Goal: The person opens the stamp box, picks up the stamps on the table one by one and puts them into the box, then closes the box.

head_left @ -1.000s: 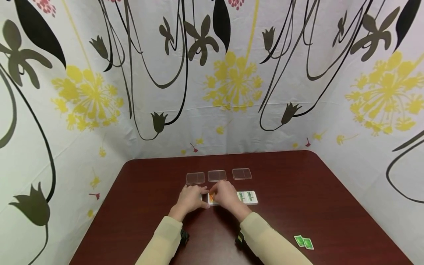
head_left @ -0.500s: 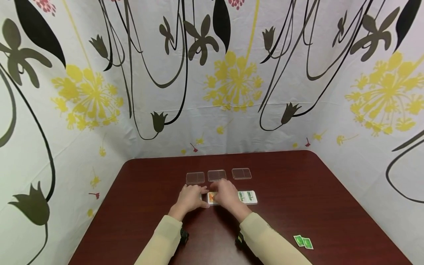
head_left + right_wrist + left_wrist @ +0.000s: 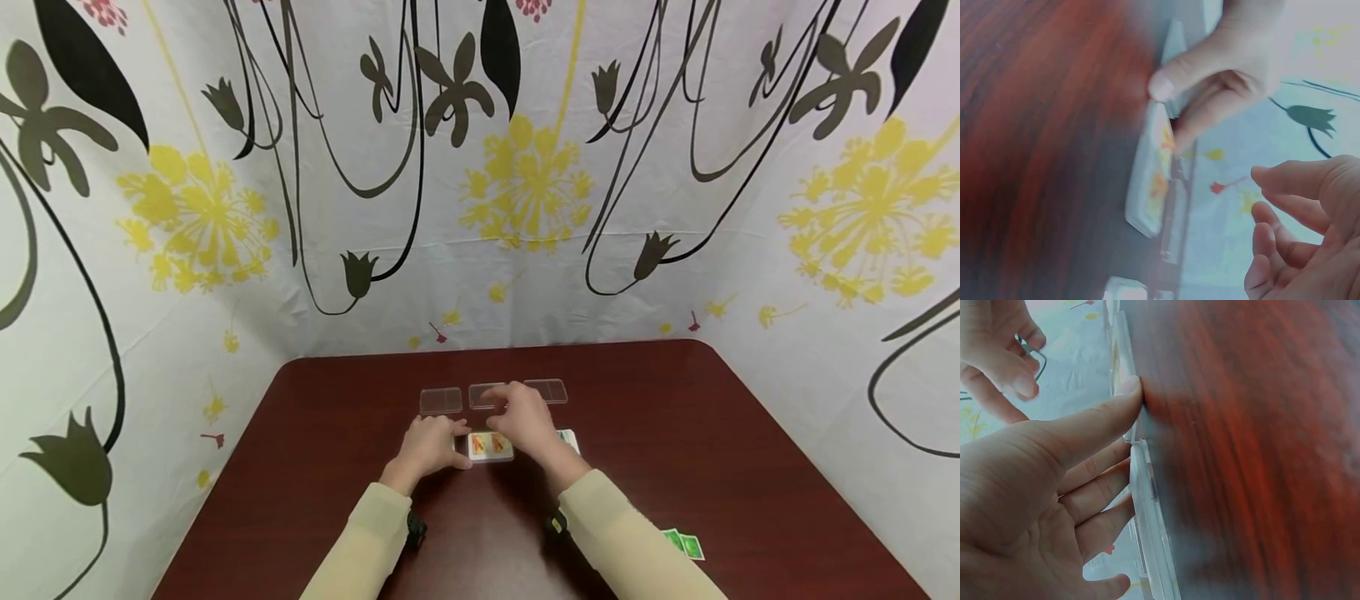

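A clear plastic case of cards with orange pictures (image 3: 491,448) lies at mid-table. My left hand (image 3: 427,446) holds its left end, thumb at the near edge and fingers on the far side; the left wrist view shows the thumb right at the edge. Under that hand, a second case (image 3: 1150,531) is mostly hidden. My right hand (image 3: 522,417) hovers over the right part of the row, fingers bent with a gap to the thumb and nothing between them. Behind its wrist, a third case (image 3: 568,437) with green-marked cards is partly covered.
Along the back lie three clear plastic lids, the left one (image 3: 440,402) in full view and the other two partly behind my right hand. Two green cards (image 3: 692,547) overlap on the dark red table (image 3: 322,467) near the right sleeve. A patterned cloth (image 3: 465,292) hangs beyond the table.
My right hand has lifted off the middle case and moved up and to the right, uncovering the orange cards and covering much of the right case. The left hand has stayed put.
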### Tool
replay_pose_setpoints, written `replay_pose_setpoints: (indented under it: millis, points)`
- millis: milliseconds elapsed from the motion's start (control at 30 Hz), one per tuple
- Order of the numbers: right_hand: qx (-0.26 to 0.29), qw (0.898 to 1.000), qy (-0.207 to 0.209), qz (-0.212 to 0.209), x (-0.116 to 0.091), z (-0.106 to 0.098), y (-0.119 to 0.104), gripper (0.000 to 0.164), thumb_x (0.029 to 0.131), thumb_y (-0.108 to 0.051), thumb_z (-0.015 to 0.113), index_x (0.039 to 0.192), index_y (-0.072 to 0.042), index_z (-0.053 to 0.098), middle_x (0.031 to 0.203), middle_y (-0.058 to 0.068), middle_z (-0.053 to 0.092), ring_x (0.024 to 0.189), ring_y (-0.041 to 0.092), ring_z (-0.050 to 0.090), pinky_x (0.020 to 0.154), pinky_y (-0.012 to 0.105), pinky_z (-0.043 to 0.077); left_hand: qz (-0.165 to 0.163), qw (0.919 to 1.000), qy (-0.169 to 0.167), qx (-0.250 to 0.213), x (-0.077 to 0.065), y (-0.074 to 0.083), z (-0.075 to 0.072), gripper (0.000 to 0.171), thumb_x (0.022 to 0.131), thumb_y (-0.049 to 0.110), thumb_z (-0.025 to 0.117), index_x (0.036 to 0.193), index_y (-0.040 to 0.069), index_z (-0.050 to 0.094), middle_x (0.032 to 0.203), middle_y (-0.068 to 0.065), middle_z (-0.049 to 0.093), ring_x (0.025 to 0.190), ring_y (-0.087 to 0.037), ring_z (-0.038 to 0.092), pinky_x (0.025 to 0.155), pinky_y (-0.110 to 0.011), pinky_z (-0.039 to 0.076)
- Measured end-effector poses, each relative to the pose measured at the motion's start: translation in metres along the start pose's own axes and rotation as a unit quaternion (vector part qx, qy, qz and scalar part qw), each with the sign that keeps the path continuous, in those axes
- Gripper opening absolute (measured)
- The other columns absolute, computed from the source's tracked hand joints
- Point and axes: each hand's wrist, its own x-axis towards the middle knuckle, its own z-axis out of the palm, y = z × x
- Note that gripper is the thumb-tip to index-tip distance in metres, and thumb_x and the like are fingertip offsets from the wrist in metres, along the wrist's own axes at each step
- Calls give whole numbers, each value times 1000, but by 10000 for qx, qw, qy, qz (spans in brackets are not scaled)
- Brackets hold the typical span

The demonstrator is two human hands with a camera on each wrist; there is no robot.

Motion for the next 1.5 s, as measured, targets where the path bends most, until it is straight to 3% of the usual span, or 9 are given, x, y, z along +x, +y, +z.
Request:
replay_pose_setpoints:
  millis: [133, 300, 500, 700, 933, 1233, 1500]
  points:
    - [38, 9999, -91, 93, -4, -15, -5, 33, 83, -13, 81, 115, -19, 77, 100, 4, 69, 84, 16, 64, 67, 35, 52, -15, 9999, -93, -85, 1, -2, -4, 57, 77, 40, 88, 128, 18, 72, 135, 0, 64, 114, -30, 63, 106, -62, 34]
    - [108, 9999, -81, 49, -14, -32, -5, 30, 83, -15, 81, 112, -21, 78, 100, 1, 71, 87, 17, 66, 70, 37, 53, -2, 9993, -130, -363, -1, -5, -5, 63, 77, 36, 89, 133, 15, 68, 133, -3, 65, 117, -31, 61, 99, -53, 46]
    - [598, 9974, -163, 376, -41, -57, 13, 24, 84, -16, 81, 105, -26, 78, 102, 0, 73, 85, 12, 65, 70, 33, 53, 81, 9965, -66, -835, -11, -8, -4, 64, 81, 32, 86, 139, 14, 64, 134, -5, 64, 117, -27, 62, 89, -46, 53]
    - [610, 9954, -217, 708, -74, -86, 39, 24, 86, -14, 80, 107, -26, 77, 102, -2, 73, 90, 13, 66, 70, 33, 54, 31, 9972, 142, -731, -20, -10, -15, 61, 81, 29, 86, 137, 13, 65, 132, -7, 65, 114, -29, 64, 84, -46, 55]
    - [396, 9945, -327, 914, -108, -109, 58, 24, 86, -17, 81, 108, -25, 76, 103, 1, 74, 94, 17, 69, 74, 34, 53, -75, 9982, 92, -581, -29, -19, -21, 63, 80, 28, 88, 136, 11, 65, 130, -8, 66, 102, -25, 65, 75, -39, 54]
    - [-261, 9898, -558, 1288, -148, -132, 84, 28, 84, -23, 82, 111, -23, 76, 109, 5, 72, 104, 28, 67, 78, 41, 52, 11, 9997, 238, -95, -36, -33, -24, 61, 76, 26, 90, 131, 10, 69, 119, -9, 70, 82, -17, 59, 67, -35, 49]
    - [-352, 9773, -835, 1914, -180, -144, 102, 34, 81, -21, 84, 114, -21, 75, 105, 4, 71, 97, 22, 66, 74, 42, 52, -167, 9994, 266, -121, -45, -44, -26, 62, 74, 28, 92, 130, 10, 70, 120, -9, 69, 93, -23, 64, 73, -39, 52]
